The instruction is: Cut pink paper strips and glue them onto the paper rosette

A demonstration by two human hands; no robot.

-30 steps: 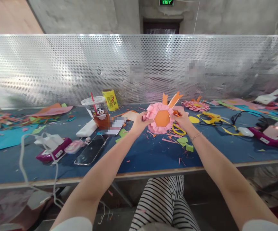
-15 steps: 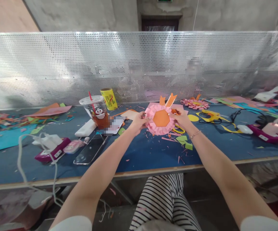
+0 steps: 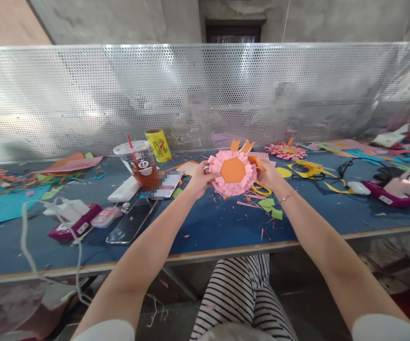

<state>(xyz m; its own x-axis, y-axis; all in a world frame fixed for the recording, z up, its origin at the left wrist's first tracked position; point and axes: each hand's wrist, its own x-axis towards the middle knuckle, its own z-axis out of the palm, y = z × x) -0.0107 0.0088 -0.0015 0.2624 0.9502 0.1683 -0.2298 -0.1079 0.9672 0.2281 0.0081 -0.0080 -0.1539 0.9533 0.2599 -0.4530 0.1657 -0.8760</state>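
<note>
Above the table I hold a paper rosette with pink pleated petals, an orange hexagonal centre and orange ribbon tails at its top. My left hand grips its left edge, the thumb lying over the front petals. At the opposite edge is my right hand, closed with its fingers partly hidden behind the petals. An orange piece shows between that hand and the rosette; its kind is unclear. Just below lies a yellow loop, like a scissors handle, partly covered.
A second pink rosette lies behind, near a yellow glue gun. On the left stand a drink cup and a yellow roll, with a phone and a power strip nearer. Green paper scraps lie in front.
The rosette has shifted slightly left and up in view and its ribbon tails have tilted. My right thumb has slid off the front petals. The whole view has moved a little.
</note>
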